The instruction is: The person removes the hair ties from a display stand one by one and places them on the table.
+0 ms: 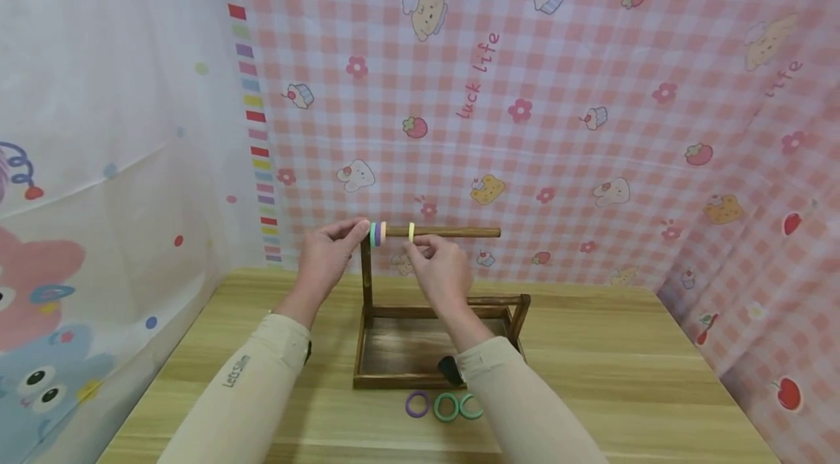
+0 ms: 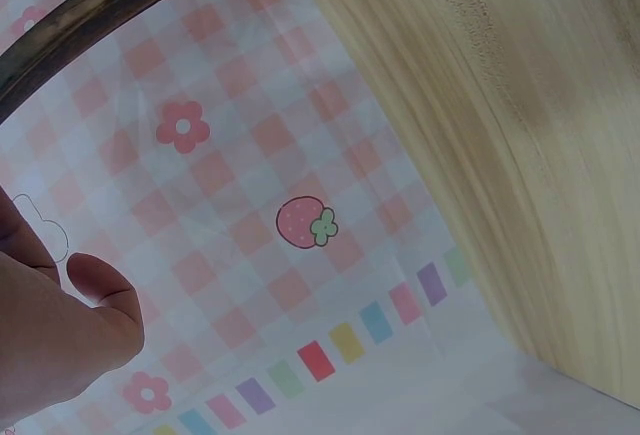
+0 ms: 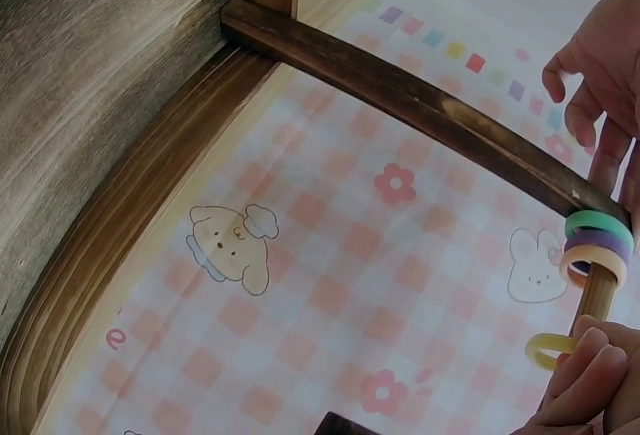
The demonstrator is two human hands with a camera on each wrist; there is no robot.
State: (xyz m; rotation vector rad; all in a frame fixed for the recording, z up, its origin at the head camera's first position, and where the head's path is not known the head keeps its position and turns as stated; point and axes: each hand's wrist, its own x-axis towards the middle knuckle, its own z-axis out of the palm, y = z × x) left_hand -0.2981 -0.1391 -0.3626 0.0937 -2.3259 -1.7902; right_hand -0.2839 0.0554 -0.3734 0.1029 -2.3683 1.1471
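My right hand (image 1: 441,271) pinches a thin yellow ring (image 3: 547,351), which is around the horizontal wooden rod (image 1: 469,232) of a brown wooden stand. Three rings sit together at the rod's left end: a mint green ring (image 3: 598,222), a purple ring (image 1: 378,233) and a peach ring (image 3: 601,262). My left hand (image 1: 328,254) holds the corner where the rod meets the upright post (image 1: 366,278), thumb and index finger at its top. In the left wrist view, only part of the left hand (image 2: 65,340) shows, at the left edge.
The stand has a shallow tray base (image 1: 407,381) with a low side bar (image 1: 497,301). In front of it on the table (image 1: 590,376) lie a purple ring (image 1: 407,406) and two green rings (image 1: 436,413), one partly hidden by the right sleeve. A checked cloth (image 1: 558,150) hangs behind.
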